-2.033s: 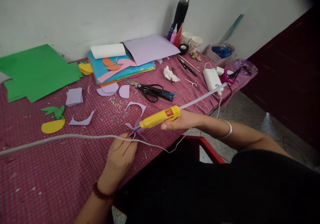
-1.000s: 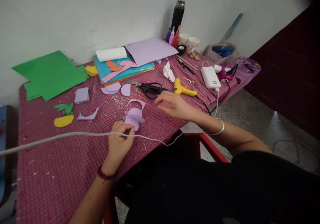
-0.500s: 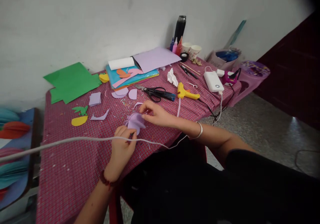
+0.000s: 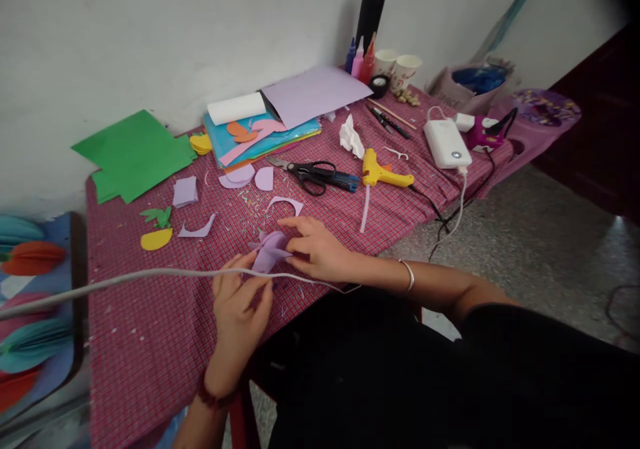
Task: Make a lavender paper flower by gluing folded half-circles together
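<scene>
A purple folded-paper ornament (image 4: 271, 250), its leaves fanned out, is between my two hands just above the table's front part. My left hand (image 4: 237, 305) holds its left lower side, with fingers bent and the thumb a little apart. My right hand (image 4: 320, 252) pinches a leaf at its right edge, index finger stretched along the top. A pale cable (image 4: 165, 272) crosses the view in front of my left fingers and hides part of them. Behind the ornament lie a curved purple paper offcut (image 4: 287, 203) and black-handled scissors (image 4: 315, 172).
A yellow glue gun (image 4: 385, 172) lies right of the scissors, its cord running off the table. A white power bank (image 4: 447, 145) sits at the right. Green paper sheets (image 4: 137, 155), purple half-circles (image 4: 237, 177) and a purple square stack (image 4: 185, 191) lie at the back left.
The view has shifted. My left fingers have loosened from a tight pinch and reach to the ornament's side. My right hand has moved lower on its right edge, and the ornament has turned.
</scene>
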`<state>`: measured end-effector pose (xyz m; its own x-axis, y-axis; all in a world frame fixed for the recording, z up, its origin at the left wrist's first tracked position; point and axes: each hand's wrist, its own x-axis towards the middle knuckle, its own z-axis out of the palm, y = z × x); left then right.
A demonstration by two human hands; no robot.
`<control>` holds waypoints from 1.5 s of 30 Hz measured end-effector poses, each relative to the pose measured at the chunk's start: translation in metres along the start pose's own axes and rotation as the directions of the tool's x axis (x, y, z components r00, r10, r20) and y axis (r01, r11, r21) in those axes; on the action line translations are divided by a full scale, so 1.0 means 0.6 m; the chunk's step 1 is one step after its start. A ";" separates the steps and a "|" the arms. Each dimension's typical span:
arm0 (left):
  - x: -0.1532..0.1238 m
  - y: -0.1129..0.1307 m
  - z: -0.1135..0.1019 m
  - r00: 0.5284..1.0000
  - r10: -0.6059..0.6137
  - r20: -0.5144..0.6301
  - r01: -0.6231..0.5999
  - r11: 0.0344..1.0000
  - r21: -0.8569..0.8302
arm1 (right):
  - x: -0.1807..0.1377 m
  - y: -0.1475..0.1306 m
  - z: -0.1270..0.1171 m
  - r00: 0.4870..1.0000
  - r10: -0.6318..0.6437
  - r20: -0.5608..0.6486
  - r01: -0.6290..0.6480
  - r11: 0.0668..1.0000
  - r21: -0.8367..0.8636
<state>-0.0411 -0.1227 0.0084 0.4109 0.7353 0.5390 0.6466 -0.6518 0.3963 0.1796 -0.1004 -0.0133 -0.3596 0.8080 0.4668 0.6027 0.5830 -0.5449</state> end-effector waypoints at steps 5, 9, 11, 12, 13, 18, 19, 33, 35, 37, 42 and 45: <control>0.013 0.019 -0.061 0.859 -0.510 0.053 0.495 0.797 -0.347 | -0.004 -0.001 0.007 0.999 -0.034 -0.023 0.034 0.999 -0.016; 0.033 0.016 -0.079 0.740 -0.610 0.283 0.672 0.680 -0.293 | -0.005 -0.005 0.012 0.997 -0.073 -0.033 0.072 0.997 -0.021; 0.041 0.014 -0.079 0.739 -0.572 0.356 0.664 0.708 -0.241 | -0.006 -0.006 0.016 0.996 -0.077 -0.040 0.077 0.997 -0.024; 0.045 0.014 -0.079 0.744 -0.552 0.377 0.650 0.729 -0.215 | -0.006 -0.006 0.018 0.996 -0.076 -0.041 0.075 0.997 -0.023; 0.047 0.015 -0.078 0.749 -0.539 0.386 0.636 0.748 -0.190 | -0.006 -0.006 0.019 0.996 -0.074 -0.039 0.074 0.997 -0.022; 0.058 0.023 -0.075 0.761 -0.574 0.301 0.640 0.739 -0.209 | -0.005 -0.005 0.023 0.997 -0.070 -0.020 0.070 0.997 0.008; 0.060 0.023 -0.074 0.758 -0.584 0.290 0.649 0.718 -0.250 | -0.005 -0.005 0.022 0.998 -0.068 -0.014 0.068 0.998 0.014; 0.077 0.055 -0.082 0.395 -0.735 0.552 0.781 -0.048 -0.623 | -0.005 -0.004 0.021 0.998 -0.057 -0.016 0.057 0.998 0.015; 0.075 0.077 -0.091 0.445 -0.720 0.533 0.761 -0.010 -0.649 | -0.005 -0.003 0.023 0.998 -0.062 -0.032 0.063 0.998 0.024; 0.072 0.106 -0.105 0.525 -0.693 0.494 0.730 0.069 -0.680 | -0.006 -0.001 0.024 0.997 -0.061 -0.039 0.062 0.997 0.034; 0.068 0.165 -0.124 0.668 -0.629 0.399 0.624 0.180 -0.761 | -0.007 -0.001 0.022 0.998 -0.042 -0.042 0.044 0.997 0.056; 0.068 0.163 -0.104 0.605 -0.683 0.410 0.620 0.080 -0.781 | -0.009 -0.002 0.020 0.997 -0.043 -0.057 0.047 0.997 0.063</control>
<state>-0.0013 -0.1679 0.1156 0.0702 0.9658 -0.2495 -0.1953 0.2586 0.9460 0.1721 -0.1044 -0.0237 -0.3444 0.7760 0.5284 0.5391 0.6243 -0.5653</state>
